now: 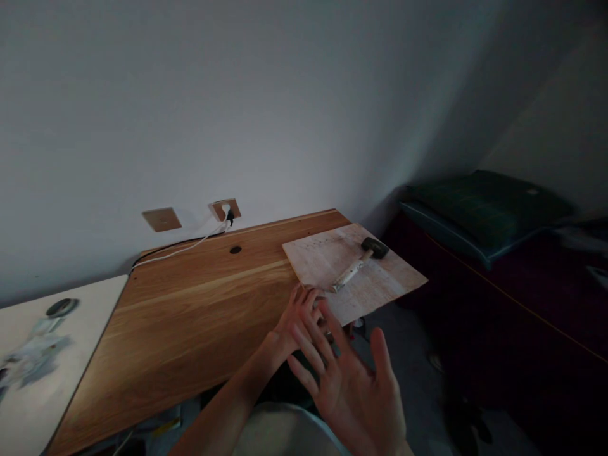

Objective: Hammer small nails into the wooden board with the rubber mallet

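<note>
My right hand (354,389) is raised at the bottom middle, palm toward me, with the fingers spread and the thumb apart; it holds nothing. Behind it, my left hand (286,324) reaches over the table's front edge with slightly bent fingers, partly hidden by the right one. Its fingertips are near the close left edge of a pale, scuffed board (313,256); I cannot tell whether they touch. On that board lies a hammer with a black head (375,247) and a worn, whitish handle (350,273), beyond my hands.
The board lies on a wooden table (199,316) and juts past its right end. A cable (183,252) runs to a wall socket (225,209). At left, a white table (71,354) bears a tape roll (62,308) and crumpled plastic (40,351). Green cushions (489,209) lie at right.
</note>
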Demonstrator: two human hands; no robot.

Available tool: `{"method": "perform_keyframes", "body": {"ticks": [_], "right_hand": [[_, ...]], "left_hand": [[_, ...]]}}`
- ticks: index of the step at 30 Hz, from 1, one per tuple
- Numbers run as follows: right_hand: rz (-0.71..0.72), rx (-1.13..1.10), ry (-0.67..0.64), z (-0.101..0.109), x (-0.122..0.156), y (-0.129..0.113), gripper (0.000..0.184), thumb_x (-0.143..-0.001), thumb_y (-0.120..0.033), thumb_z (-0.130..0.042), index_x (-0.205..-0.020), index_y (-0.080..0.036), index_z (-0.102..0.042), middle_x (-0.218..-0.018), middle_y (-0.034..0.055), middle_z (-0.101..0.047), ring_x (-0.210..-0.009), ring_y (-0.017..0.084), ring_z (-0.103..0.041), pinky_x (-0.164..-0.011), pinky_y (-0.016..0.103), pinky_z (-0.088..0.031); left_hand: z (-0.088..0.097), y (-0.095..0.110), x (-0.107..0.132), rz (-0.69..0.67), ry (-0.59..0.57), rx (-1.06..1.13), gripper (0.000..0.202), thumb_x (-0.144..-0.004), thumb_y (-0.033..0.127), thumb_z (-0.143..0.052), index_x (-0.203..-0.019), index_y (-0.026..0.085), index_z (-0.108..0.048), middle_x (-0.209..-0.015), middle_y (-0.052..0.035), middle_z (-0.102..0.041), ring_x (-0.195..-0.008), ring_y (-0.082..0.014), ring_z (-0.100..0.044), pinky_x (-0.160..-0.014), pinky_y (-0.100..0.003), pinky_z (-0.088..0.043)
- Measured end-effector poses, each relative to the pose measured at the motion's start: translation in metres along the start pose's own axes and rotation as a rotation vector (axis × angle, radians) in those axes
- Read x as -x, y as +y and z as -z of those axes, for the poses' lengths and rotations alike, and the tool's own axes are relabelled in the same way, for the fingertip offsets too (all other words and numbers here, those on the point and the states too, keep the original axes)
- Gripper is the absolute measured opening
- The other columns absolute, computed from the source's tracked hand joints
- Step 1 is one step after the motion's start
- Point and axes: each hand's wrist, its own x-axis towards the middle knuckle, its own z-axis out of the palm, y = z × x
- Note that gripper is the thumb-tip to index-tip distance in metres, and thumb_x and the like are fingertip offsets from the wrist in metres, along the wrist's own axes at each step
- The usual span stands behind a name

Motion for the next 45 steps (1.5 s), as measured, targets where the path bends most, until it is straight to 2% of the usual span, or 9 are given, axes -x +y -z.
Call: {"method": "perform_keyframes", "body": {"ticks": [6,17,21,23,25,27,32,35,45], "right_hand": [[-0.058,-0.057,-0.078,0.011,0.001,0.013,0.059,-0.086,-0.077,-0.058,-0.127,-0.036,-0.069,-0.147,0.0031,-0.060,-0.140,0.026,-0.051,-0.107,0.043,-0.044],[-0.063,-0.067,-0.001,0.015,0.000,0.015,0.052,-0.086,-0.066,-0.067,-0.124,-0.031,-0.070,-0.134,0.0076,-0.069,-0.123,0.026,-0.063,-0.091,0.037,-0.052],[0.051,0.034,0.067,0.023,0.002,0.019,0.059,-0.074,-0.032,-0.087,-0.130,-0.030,-0.067,-0.121,0.0074,-0.072,-0.105,0.022,-0.067,-0.076,0.030,-0.053],[0.102,0.081,0.117,0.029,0.001,0.022,0.071,-0.066,-0.013,-0.088,-0.131,-0.032,-0.066,-0.112,0.0037,-0.072,-0.096,0.018,-0.066,-0.072,0.027,-0.052],[0.114,0.093,0.158,0.033,0.000,0.024,0.074,-0.065,-0.005,-0.087,-0.130,-0.034,-0.066,-0.106,0.0005,-0.070,-0.088,0.014,-0.064,-0.068,0.024,-0.051],[0.122,0.078,0.171,0.037,-0.002,0.026,0.071,-0.066,-0.007,-0.089,-0.128,-0.034,-0.067,-0.102,-0.0013,-0.069,-0.081,0.011,-0.061,-0.065,0.022,-0.050],[0.109,0.015,0.119,0.042,-0.005,0.026,0.061,-0.070,-0.045,-0.092,-0.125,-0.030,-0.069,-0.101,-0.0002,-0.068,-0.084,0.013,-0.060,-0.064,0.023,-0.049],[0.071,0.028,0.124,0.044,-0.003,0.023,0.049,-0.081,-0.042,-0.085,-0.125,-0.029,-0.069,-0.105,0.0015,-0.070,-0.091,0.014,-0.062,-0.067,0.024,-0.050],[0.071,0.015,0.163,0.039,-0.004,0.014,0.025,-0.084,-0.036,-0.078,-0.106,-0.025,-0.076,-0.098,0.0016,-0.073,-0.084,0.015,-0.064,-0.065,0.024,-0.049]], "left_hand": [[0.001,0.003,0.005,-0.032,-0.100,-0.176,0.046,-0.094,0.050,-0.061,-0.137,0.033,-0.060,-0.147,-0.0090,-0.056,-0.144,-0.0381,-0.041,-0.126,-0.064,-0.021],[-0.007,0.003,0.009,-0.067,-0.105,-0.352,0.054,-0.097,0.059,-0.053,-0.138,0.024,-0.057,-0.147,-0.0144,-0.053,-0.147,-0.0350,-0.037,-0.123,-0.069,-0.013],[-0.005,0.004,0.006,-0.045,-0.105,-0.325,0.052,-0.097,0.062,-0.052,-0.135,0.027,-0.059,-0.143,-0.0125,-0.055,-0.143,-0.0345,-0.041,-0.122,-0.071,-0.014],[-0.004,0.006,0.005,-0.044,-0.103,-0.321,0.051,-0.097,0.061,-0.051,-0.134,0.026,-0.060,-0.142,-0.0127,-0.055,-0.143,-0.0348,-0.041,-0.122,-0.071,-0.013],[-0.003,0.007,0.005,-0.046,-0.101,-0.323,0.051,-0.098,0.060,-0.051,-0.134,0.025,-0.060,-0.142,-0.0136,-0.055,-0.143,-0.0356,-0.041,-0.122,-0.072,-0.012],[-0.002,0.007,0.005,-0.045,-0.107,-0.332,0.052,-0.098,0.060,-0.051,-0.135,0.024,-0.059,-0.143,-0.0142,-0.054,-0.143,-0.0361,-0.041,-0.121,-0.072,-0.013],[-0.003,0.005,0.005,-0.044,-0.132,-0.362,0.053,-0.098,0.060,-0.051,-0.135,0.024,-0.058,-0.144,-0.0147,-0.053,-0.144,-0.0361,-0.040,-0.121,-0.072,-0.015],[-0.002,0.006,0.005,-0.053,-0.142,-0.394,0.053,-0.098,0.060,-0.051,-0.136,0.023,-0.058,-0.144,-0.0149,-0.053,-0.144,-0.0359,-0.039,-0.121,-0.072,-0.015],[-0.003,0.001,0.009,-0.073,-0.150,-0.550,0.046,-0.101,0.052,-0.049,-0.137,0.025,-0.057,-0.145,-0.0117,-0.052,-0.140,-0.0312,-0.043,-0.123,-0.065,-0.019]]}}
